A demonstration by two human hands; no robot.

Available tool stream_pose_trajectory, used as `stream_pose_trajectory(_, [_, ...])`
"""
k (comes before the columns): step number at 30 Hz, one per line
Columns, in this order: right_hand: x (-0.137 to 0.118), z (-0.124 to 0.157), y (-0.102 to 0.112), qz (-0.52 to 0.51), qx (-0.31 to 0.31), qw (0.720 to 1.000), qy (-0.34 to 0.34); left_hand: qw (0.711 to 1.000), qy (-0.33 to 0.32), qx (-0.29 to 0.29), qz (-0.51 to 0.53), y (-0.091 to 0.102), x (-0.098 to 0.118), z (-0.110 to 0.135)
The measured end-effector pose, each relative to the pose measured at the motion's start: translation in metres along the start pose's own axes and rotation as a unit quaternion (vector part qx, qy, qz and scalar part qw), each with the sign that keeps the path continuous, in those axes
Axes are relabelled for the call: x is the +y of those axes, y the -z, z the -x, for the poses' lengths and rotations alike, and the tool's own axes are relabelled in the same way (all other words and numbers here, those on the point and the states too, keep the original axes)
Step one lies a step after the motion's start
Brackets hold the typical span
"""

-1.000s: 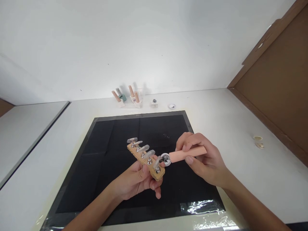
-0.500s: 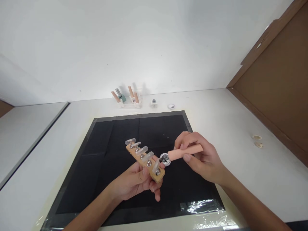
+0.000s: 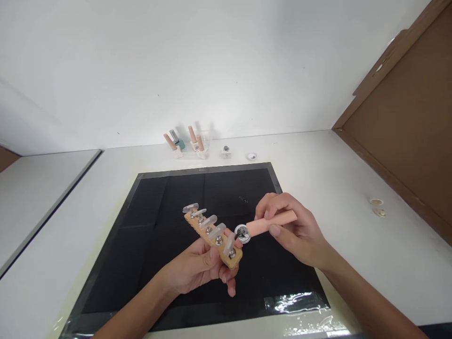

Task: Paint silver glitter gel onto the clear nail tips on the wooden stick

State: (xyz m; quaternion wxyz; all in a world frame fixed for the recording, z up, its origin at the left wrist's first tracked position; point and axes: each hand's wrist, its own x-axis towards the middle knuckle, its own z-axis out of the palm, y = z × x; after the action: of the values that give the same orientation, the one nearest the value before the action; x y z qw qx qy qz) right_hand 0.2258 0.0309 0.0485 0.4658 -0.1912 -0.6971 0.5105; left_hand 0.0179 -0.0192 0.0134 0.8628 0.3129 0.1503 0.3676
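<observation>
My left hand (image 3: 203,266) is closed around a tan nail-tip stand (image 3: 201,230), held tilted above the black mat. Several clear false nail tips (image 3: 209,221) stand on its round metal pegs. A small round dish (image 3: 243,234) with dark polish in it sits by the stand's near end, against the fingers of my left hand. My right hand (image 3: 291,226) pinches the peach cap handle of a nail polish brush (image 3: 268,223). The brush's dark tip points left, over the dish and close to the nearest nail tip; whether it touches is too small to tell.
Several polish bottles (image 3: 199,143) lean in a clear holder at the back. To their right are a small bottle with a grey top (image 3: 226,151) and a white lid (image 3: 251,156). Two small round pieces (image 3: 379,213) lie at far right, near a brown board (image 3: 406,117).
The dark brush tip has shifted slightly over the dish, and more of the dish's inside shows. The nail-tip stand has moved very little, and both hands keep their hold.
</observation>
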Motion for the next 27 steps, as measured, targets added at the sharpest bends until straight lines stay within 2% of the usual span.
stream_pose_trajectory(7, [0.001, 0.001, 0.003, -0.031, 0.027, 0.999, -0.004, 1.0, 0.006, -0.004, -0.009, 0.0, 0.001, 0.0])
stream_pose_trajectory(12, [-0.003, 0.002, 0.0, -0.095, -0.001, 0.995, -0.004, 1.0, -0.004, 0.005, -0.014, 0.0, 0.0, 0.001])
stream_pose_trajectory(17, [-0.003, 0.002, -0.001, -0.08, -0.023, 0.996, -0.01, 0.999, -0.001, 0.009, -0.042, 0.0, -0.002, 0.0])
stream_pose_trajectory(23, [0.005, 0.0, 0.008, -0.05, 0.028, 0.997, -0.042, 0.995, -0.006, 0.007, -0.102, -0.003, 0.0, 0.0])
stream_pose_trajectory(27, [0.008, -0.001, 0.012, -0.077, 0.055, 0.995, -0.035, 0.978, -0.008, 0.052, -0.203, -0.008, 0.004, 0.002])
